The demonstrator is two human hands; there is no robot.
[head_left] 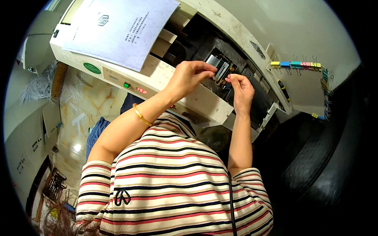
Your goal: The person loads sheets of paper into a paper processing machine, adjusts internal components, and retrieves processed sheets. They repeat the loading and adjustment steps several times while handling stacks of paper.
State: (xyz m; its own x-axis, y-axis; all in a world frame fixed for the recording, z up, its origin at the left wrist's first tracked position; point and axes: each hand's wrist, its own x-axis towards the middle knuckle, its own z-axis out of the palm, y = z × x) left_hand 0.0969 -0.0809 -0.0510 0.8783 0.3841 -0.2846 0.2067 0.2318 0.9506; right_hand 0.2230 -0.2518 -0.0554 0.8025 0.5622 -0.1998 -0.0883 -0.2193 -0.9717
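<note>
A cream-coloured machine [210,107], which looks like a book binder, stands before me with its dark inner trough [189,37] uncovered. Inside the trough sits a small mechanism of shiny metal plates [221,67]. From its left side my left hand [188,80] reaches in, thumb and forefinger pinched together at the plates. On the other side my right hand [241,93] is also closed in a pinch, its fingertips close to the mechanism's lower right end. Whatever either pinch holds is too small or hidden to make out.
White printed sheets [112,37] lie across the machine's left top. Its front panel carries a lit red display [141,91] and a green switch [126,85]. Coloured binder clips [297,65] line a board edge at right, near a yellow-black utility knife [283,90]. Paper strips [39,87] hang at left.
</note>
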